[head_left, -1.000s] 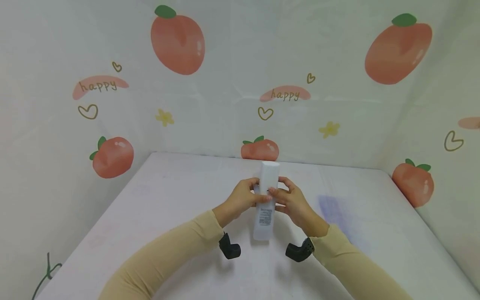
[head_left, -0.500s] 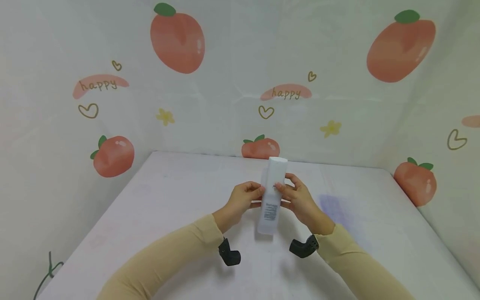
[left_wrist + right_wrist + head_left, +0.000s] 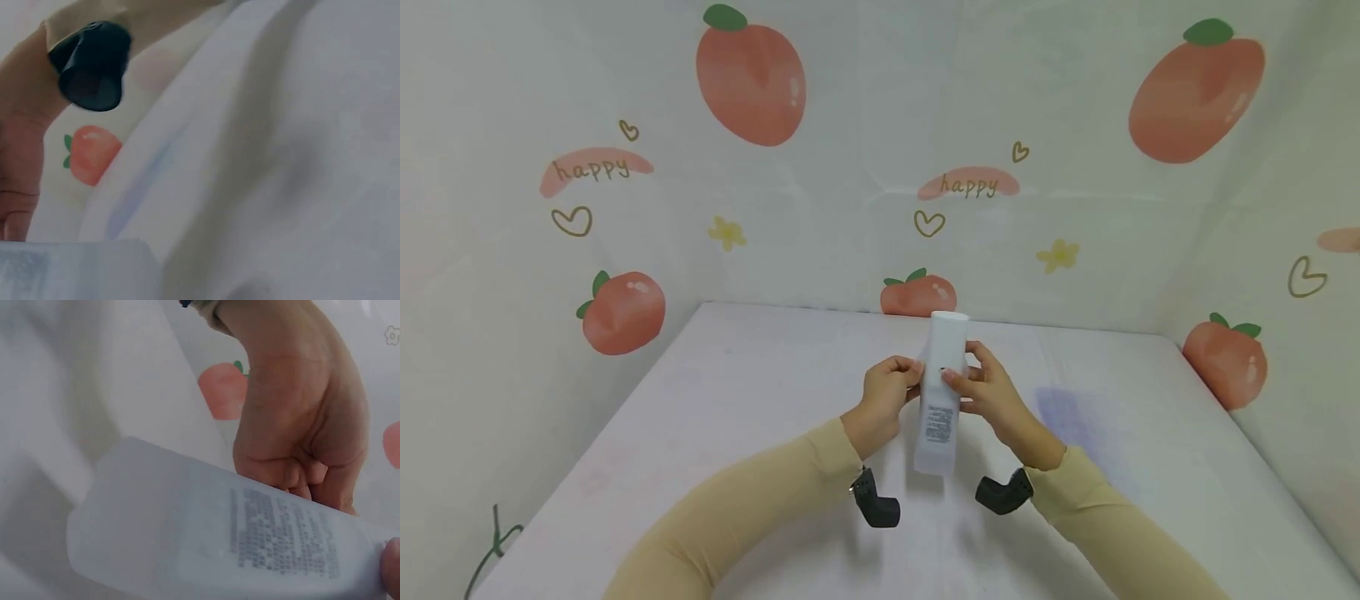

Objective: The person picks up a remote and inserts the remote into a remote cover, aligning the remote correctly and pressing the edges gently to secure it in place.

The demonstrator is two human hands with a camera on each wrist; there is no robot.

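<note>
A tall white container stands almost upright between my two hands in the head view, with small grey print on its lower front and a translucent lower end. What kind of container it is, I cannot tell. My left hand pinches its left edge with curled fingers, partly hidden behind it. From the right, my right hand grips it, thumb across the front and fingers around the far side. The right wrist view shows the printed face and translucent end of the container close up, with my left hand behind it.
A white-covered table lies beneath, with a purple stain at the right. Printed cloth walls enclose it at the back and sides. Black wrist cameras hang below both sleeves. A green cord shows at the lower left.
My left hand has drawn its thumb off the container's front to the left edge, and its wrist has turned. The container has risen slightly and shifted right, still in my right hand.
</note>
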